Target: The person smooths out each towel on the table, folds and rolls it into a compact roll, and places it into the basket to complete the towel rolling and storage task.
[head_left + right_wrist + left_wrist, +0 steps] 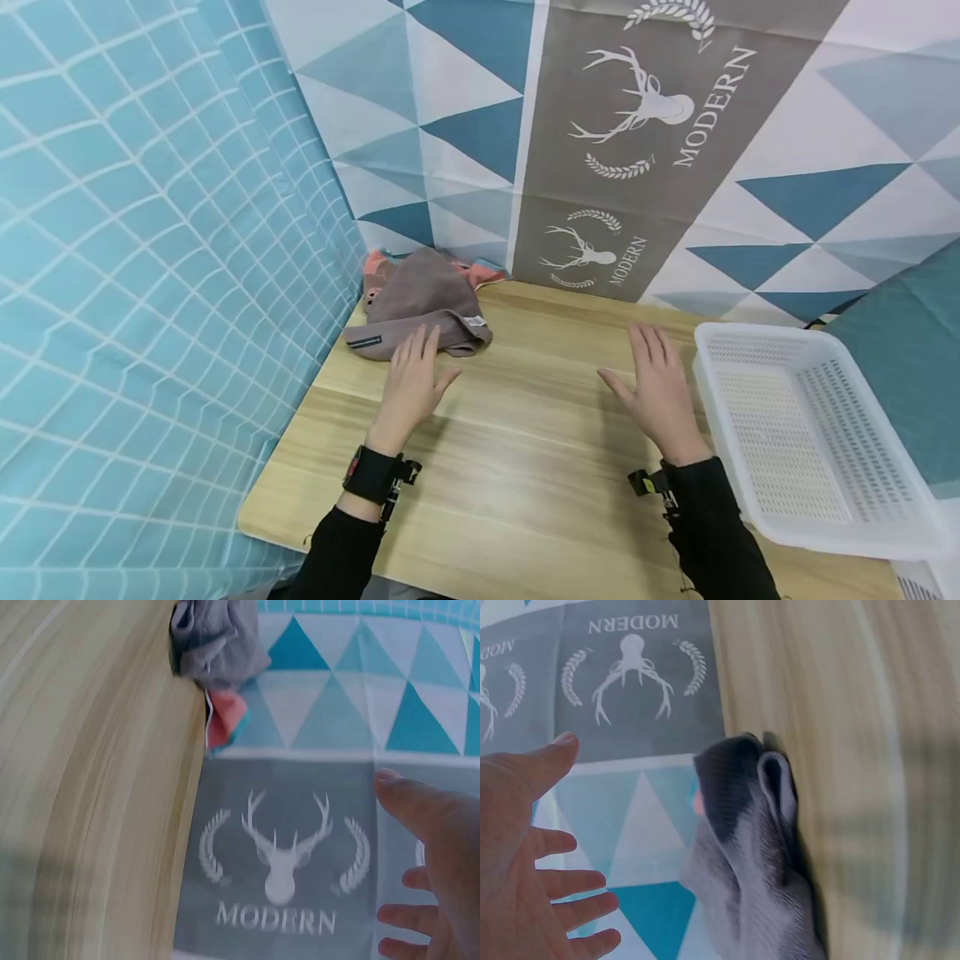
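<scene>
A grey-brown beanie-shaped cloth [420,292] with a small dark label lies rumpled at the table's far left corner. Beneath and behind it a coral patterned cloth [480,273] shows only in part; a coral corner [225,718] also sticks out in the right wrist view. My left hand [411,379] is held out with fingers straight, its fingertips overlapping the beanie's near edge in the head view. The left wrist view shows that hand [525,855] apart from the grey cloth [742,847]. To the right, my right hand [660,392] hovers over the wood, fingers straight, holding nothing.
A white perforated plastic basket [708,400] stands at the right, close beside my right forearm. The wooden table [510,467] meets a patterned cloth wall [465,125] at the back and a blue checked curtain [150,292] at the left. Green-blue fabric [915,358] hangs beyond the basket.
</scene>
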The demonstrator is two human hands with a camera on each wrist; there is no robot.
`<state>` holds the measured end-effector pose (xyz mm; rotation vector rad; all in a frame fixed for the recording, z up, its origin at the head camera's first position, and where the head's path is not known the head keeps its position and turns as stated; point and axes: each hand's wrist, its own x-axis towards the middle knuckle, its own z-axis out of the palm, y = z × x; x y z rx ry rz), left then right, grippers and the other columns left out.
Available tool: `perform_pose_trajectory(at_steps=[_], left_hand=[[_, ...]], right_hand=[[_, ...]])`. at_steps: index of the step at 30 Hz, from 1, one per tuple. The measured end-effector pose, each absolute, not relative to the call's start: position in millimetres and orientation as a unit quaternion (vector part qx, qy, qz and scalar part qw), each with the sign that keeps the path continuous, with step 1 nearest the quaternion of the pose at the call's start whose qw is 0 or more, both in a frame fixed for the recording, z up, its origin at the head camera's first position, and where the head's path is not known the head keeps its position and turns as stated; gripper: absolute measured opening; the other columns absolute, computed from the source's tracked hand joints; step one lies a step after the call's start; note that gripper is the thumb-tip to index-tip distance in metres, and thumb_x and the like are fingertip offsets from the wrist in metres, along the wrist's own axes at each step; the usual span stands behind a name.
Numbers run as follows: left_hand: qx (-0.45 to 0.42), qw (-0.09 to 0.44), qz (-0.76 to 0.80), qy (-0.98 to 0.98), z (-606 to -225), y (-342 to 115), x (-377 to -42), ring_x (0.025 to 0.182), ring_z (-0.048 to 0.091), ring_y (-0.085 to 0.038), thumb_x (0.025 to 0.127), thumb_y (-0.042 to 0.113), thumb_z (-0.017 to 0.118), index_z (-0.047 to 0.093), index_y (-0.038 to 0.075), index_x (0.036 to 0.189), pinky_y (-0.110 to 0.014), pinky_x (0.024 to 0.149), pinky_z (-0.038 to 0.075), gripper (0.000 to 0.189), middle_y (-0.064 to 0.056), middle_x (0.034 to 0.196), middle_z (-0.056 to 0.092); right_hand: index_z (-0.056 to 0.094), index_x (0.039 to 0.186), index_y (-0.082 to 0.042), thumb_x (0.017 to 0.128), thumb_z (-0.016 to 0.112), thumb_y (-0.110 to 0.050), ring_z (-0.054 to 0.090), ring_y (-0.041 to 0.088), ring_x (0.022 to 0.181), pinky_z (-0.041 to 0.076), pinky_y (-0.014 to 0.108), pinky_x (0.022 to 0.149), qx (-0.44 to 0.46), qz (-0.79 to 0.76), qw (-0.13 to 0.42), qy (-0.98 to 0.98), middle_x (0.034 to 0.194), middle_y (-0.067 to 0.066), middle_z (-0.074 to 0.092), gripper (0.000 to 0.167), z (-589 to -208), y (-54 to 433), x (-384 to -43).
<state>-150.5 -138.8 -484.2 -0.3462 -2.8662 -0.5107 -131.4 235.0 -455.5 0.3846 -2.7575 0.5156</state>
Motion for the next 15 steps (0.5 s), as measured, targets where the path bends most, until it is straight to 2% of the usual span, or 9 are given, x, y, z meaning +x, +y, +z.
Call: perform_pose_trajectory(at_steps=[5,10,15], left_hand=[[-0.095,0.090,-0.199,-0.971,-497,-154,-150,0.139,0.038,-0.044,0.095,0.037,0.067,0.032,-0.001,0.152,-0.054,0.114,0.030,0.077,-0.029,0.150,0.038],[-0.056,0.066,-0.213,-0.973,-522,-177,-152,0.138,0.036,-0.046,0.095,0.029,0.068,0.032,-0.005,0.150,-0.057,0.114,0.029,0.074,-0.031,0.149,0.036],[-0.042,0.019,-0.194,-0.980,-552,-202,-159,0.143,0.026,-0.048,0.093,0.023,0.071,0.029,-0.003,0.152,-0.061,0.115,0.023,0.077,-0.032,0.156,0.024]], right_hand=[[0.027,0.154,-0.001,0.094,0.066,-0.044,0.026,0.046,0.143,0.021,0.059,0.116,0.156,0.189,0.132,-0.960,0.151,0.028,0.036,0.084,-460,203,-153],[0.030,0.153,0.002,0.094,0.065,-0.045,0.031,0.044,0.141,0.024,0.057,0.116,0.177,0.182,0.125,-0.959,0.150,0.027,0.039,0.082,-468,173,-171],[0.035,0.151,0.001,0.094,0.065,-0.045,0.035,0.041,0.139,0.026,0.053,0.116,0.196,0.175,0.118,-0.958,0.148,0.025,0.042,0.079,-473,142,-186]])
